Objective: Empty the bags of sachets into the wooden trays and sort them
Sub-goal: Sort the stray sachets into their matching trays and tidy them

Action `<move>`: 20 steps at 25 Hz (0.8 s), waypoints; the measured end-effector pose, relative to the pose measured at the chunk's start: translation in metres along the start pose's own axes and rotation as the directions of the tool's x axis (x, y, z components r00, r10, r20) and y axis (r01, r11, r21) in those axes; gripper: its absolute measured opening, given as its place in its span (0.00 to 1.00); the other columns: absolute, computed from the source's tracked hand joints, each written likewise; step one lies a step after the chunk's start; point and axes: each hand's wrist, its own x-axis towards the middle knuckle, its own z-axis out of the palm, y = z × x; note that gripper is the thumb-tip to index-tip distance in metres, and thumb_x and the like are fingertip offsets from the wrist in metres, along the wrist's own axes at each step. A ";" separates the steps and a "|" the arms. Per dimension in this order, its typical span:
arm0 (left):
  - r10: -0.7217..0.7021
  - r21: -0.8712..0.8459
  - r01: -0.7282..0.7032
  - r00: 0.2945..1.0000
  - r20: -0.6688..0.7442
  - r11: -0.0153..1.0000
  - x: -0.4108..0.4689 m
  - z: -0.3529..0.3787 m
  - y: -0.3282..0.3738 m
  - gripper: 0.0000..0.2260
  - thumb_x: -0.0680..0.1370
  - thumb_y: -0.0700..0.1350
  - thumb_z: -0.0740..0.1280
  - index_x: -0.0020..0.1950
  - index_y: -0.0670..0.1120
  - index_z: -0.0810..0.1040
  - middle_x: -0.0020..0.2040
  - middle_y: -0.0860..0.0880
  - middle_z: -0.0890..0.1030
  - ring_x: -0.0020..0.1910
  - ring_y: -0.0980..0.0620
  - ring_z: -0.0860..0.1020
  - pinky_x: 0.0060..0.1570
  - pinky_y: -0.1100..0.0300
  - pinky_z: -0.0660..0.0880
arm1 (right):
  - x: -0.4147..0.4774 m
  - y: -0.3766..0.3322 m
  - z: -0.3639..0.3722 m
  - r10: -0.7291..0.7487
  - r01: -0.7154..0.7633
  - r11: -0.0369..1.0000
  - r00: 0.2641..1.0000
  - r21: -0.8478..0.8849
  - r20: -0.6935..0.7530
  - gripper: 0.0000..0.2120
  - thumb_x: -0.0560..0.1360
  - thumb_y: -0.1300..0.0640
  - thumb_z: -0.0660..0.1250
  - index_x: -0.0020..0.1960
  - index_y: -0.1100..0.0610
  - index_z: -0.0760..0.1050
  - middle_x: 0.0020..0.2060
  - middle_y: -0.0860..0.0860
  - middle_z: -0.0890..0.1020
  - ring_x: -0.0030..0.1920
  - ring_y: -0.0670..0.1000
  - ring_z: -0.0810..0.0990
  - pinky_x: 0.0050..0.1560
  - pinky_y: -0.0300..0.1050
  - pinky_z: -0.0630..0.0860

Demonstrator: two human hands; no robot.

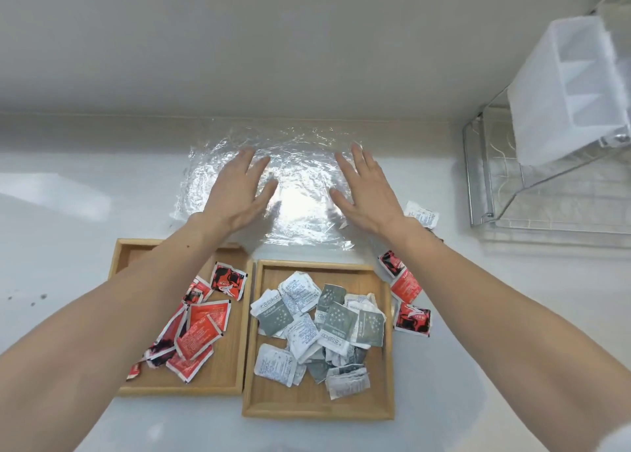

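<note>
So both hands are out flat on the empty clear bag, which lies spread on the bench just behind the two wooden trays. Left hand and right hand each have fingers splayed wide, palms down, grip fully open and holding nothing. My guess is they're just pressing and smoothing the plastic so it lies flat and out of the way.

Using that bag as the reference: the left tray sits in front of its left half and carries the red sachets. The right tray is in front of its middle, touching the left tray along one side, with the grey and white sachets heaped in it. So the sorting looks mostly done by colour.

Not finished though. A few stray red sachets lie on the bench off the bag's front right corner, just beside the right tray, and one white sachet sits right of the bag. A wire dish rack stands further right.
</note>
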 end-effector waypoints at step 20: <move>0.251 -0.230 -0.210 0.953 0.168 0.950 -0.121 0.050 0.245 0.17 0.76 0.52 0.70 0.64 0.49 0.76 0.60 0.50 0.78 0.57 0.48 0.78 0.53 0.49 0.76 | -0.222 0.116 -0.032 0.355 -0.306 0.913 0.921 0.269 -0.158 0.22 0.80 0.52 0.62 0.73 0.56 0.67 0.66 0.55 0.73 0.68 0.55 0.71 0.65 0.51 0.70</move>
